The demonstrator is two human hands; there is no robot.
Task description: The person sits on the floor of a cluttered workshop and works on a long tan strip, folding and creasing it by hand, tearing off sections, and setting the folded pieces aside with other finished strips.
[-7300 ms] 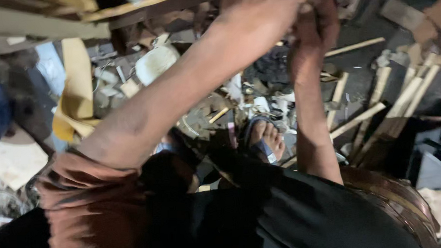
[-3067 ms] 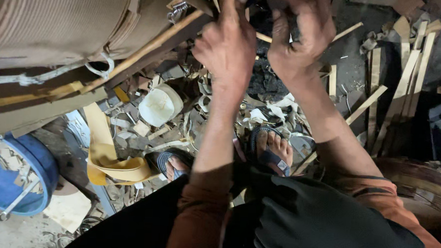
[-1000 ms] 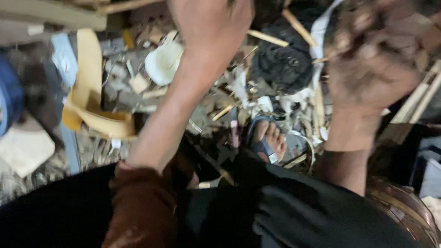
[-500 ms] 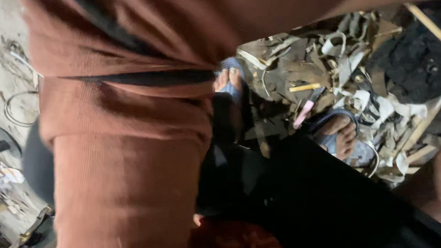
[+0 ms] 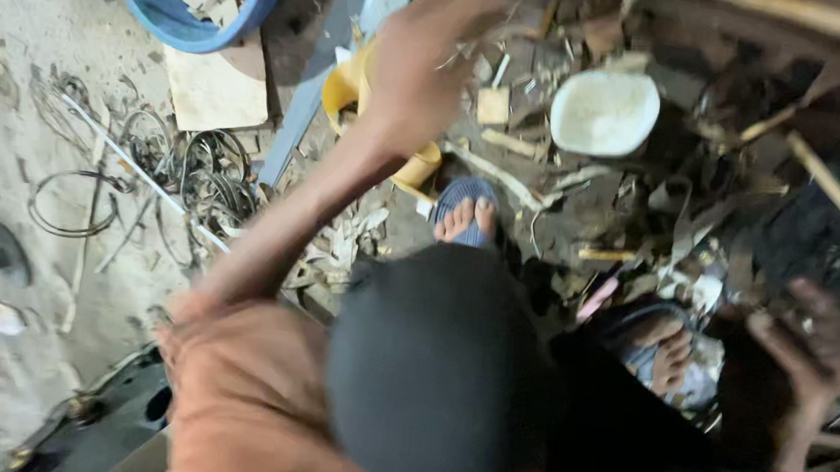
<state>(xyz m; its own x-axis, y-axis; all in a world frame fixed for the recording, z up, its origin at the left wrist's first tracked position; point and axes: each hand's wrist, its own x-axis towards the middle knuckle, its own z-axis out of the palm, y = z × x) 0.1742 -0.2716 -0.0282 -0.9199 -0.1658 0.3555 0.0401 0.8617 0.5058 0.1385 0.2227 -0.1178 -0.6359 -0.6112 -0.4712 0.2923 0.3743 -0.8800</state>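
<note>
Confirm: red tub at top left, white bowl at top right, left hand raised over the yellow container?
Not quite. The head view shows a blue tub at top left, not red. The white bowl is at top right, and the left hand is raised over the yellow container.

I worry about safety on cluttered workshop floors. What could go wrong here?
The feet are in open sandals among wood scraps, so a splinter or stubbed toe seems possible. Loose wire coils lie on the floor beside the left arm and might snag a foot. The left hand reaches over the debris, blurred, so its grip cannot be judged.
</note>
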